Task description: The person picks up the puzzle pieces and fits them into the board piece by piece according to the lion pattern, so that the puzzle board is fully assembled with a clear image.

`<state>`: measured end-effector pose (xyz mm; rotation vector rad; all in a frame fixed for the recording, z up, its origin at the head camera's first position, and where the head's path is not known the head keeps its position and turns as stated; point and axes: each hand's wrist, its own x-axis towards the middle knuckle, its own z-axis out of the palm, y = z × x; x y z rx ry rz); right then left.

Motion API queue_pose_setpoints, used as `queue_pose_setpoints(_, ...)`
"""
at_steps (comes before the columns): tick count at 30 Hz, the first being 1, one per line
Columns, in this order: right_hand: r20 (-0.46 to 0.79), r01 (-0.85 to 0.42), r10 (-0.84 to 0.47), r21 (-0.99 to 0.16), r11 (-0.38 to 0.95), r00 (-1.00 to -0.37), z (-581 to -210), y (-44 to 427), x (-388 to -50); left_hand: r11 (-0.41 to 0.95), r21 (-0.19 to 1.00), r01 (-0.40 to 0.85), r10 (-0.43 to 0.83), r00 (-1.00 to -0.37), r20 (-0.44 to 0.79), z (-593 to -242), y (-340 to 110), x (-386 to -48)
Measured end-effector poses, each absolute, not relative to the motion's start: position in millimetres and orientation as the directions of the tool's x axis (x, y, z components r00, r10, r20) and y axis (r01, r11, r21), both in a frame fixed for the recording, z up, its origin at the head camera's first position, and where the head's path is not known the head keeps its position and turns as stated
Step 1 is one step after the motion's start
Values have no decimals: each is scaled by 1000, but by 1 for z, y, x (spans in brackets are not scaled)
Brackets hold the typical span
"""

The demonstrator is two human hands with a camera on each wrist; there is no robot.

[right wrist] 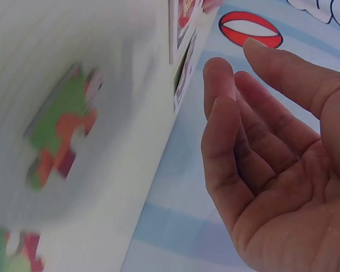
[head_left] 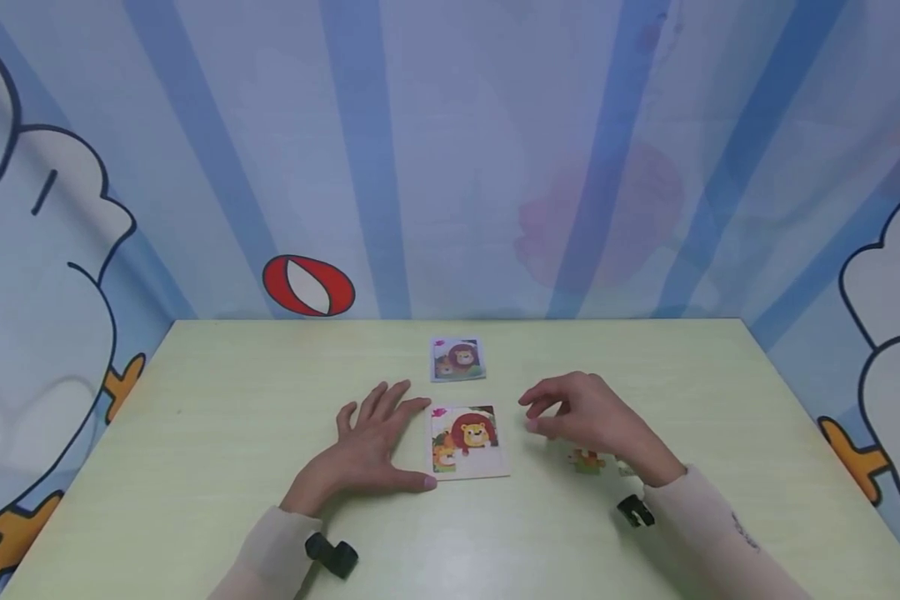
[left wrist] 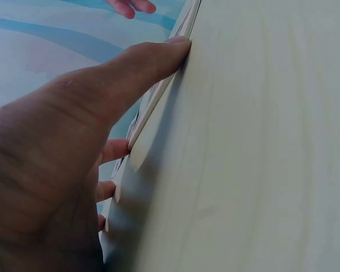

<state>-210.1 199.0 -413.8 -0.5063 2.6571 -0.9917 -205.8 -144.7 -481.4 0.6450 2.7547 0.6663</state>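
A square jigsaw puzzle [head_left: 471,442] with a lion picture lies on the table in front of me. Its lower right part shows plain white. My left hand [head_left: 367,454] rests at the puzzle's left side with fingers spread, the thumb touching the lower left corner and the index fingertip at the upper left. To the right of the puzzle, my right hand [head_left: 592,421] hovers above the table, fingers loosely bent and nothing between them. Below it lies a green and orange puzzle piece [right wrist: 62,127]. Another colourful piece [right wrist: 17,255] is partly cut off in the right wrist view.
Behind the puzzle lies a smaller square card [head_left: 457,360] with a similar lion picture. The pale wooden table [head_left: 232,392] ends at a blue striped backdrop [head_left: 465,167] with printed cartoon shapes. Each wrist wears a black device.
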Motion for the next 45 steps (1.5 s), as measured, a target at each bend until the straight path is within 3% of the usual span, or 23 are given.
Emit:
queue_pose_setpoints(9,-135,-223,-387,-627,747,-912,-412,229,-209,791,495,360,475,-871,-126,-480,-142,-207)
queue_pose_setpoints(15,-190,-159,-369,-662,733,-910,-415,246,-203,794,491,358,472,-873,-127,-480,-142,-208)
queue_pose_setpoints(23,-219,-179,-410,-653,736,-885,-428,261,-197,799,487,352,464,-877,-126,-481,-143,-207)
queue_pose_setpoints(45,-211,-237,-456,-629,740,-865,-439,259,-191,800,488,349,461,-879,-126,-481,-146,-206)
